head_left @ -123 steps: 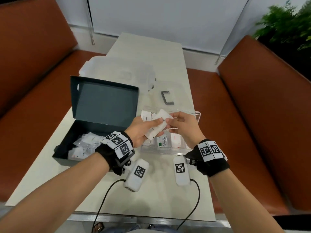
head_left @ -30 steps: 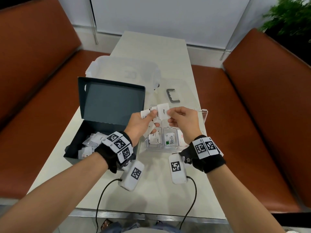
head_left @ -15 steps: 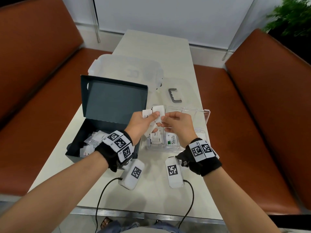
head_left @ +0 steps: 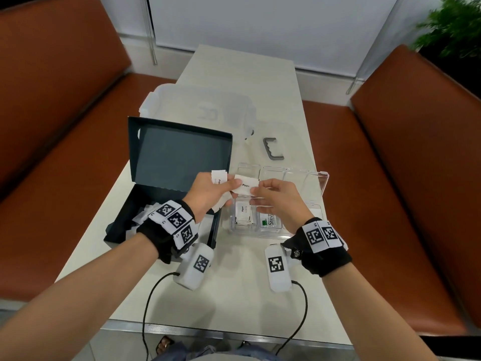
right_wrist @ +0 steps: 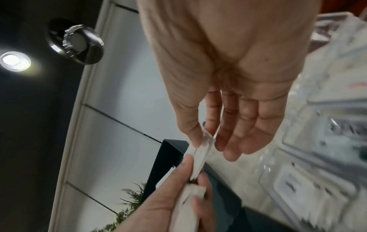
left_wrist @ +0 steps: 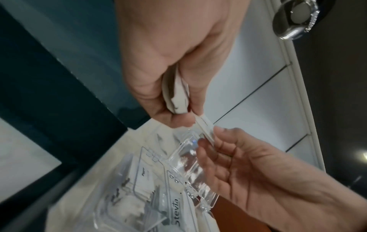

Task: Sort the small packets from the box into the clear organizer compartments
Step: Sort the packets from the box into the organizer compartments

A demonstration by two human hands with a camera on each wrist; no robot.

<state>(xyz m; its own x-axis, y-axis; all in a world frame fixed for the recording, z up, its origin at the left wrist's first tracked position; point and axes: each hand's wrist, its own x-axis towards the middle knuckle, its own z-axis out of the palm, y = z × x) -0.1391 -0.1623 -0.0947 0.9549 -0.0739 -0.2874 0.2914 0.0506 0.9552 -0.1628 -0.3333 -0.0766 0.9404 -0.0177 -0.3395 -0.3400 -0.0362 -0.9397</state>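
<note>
My left hand [head_left: 212, 192] grips a bunch of small white packets [head_left: 218, 178] above the gap between the box and the organizer. My right hand [head_left: 270, 195] pinches one white pepper packet [head_left: 246, 187] by thumb and forefinger, and its other end still sits between my left thumb and finger. The same packet [left_wrist: 204, 128] shows in the left wrist view, and the packet [right_wrist: 202, 154] shows again in the right wrist view. The clear organizer [head_left: 322, 182] lies below the hands, with pepper packets [head_left: 243, 213] and a Stevia packet [head_left: 269, 221] in its near compartments. The dark box [head_left: 118, 230] holds more packets.
The box's lid [head_left: 182, 152] stands upright behind my left hand. A frosted plastic container [head_left: 197, 108] sits behind it, and a grey handle piece [head_left: 272, 148] lies on the table [head_left: 242, 295]. Orange benches flank the table on both sides.
The hands have shifted slightly lower and closer. My right hand now pinches a single pepper packet at the edge of the bunch held by my left hand.
</note>
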